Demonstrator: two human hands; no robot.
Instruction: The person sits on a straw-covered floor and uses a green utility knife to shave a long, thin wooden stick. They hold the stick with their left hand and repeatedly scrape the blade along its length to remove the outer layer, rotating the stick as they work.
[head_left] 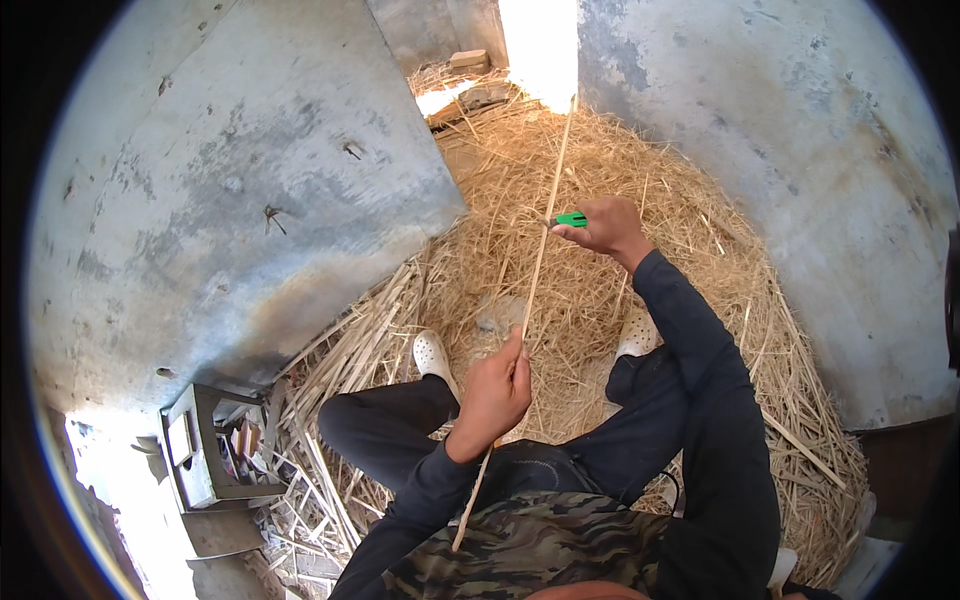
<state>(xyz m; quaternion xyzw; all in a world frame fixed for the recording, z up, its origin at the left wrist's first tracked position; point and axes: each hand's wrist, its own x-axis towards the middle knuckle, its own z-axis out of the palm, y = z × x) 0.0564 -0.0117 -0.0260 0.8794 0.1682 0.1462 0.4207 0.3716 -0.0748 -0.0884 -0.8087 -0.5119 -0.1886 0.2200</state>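
Observation:
A long thin strip of split cane or bamboo [541, 257] runs from my lap away toward the bright gap at the far end. My left hand [490, 392] is closed around the strip just in front of my lap, and its near end sticks out behind the hand. Farther off, my right hand [606, 226] grips a green-handled utility knife [572, 219]. The knife's tip meets the strip from its right side; the blade itself is too small to make out clearly.
Straw-like shavings [600, 160] cover the ground around my white clogs [431, 355]. Split strips [335, 365] lie heaped at the left. Grey panels [250, 190] stand left and right. A small wooden stool-like box [212, 440] holding odds and ends sits at the lower left.

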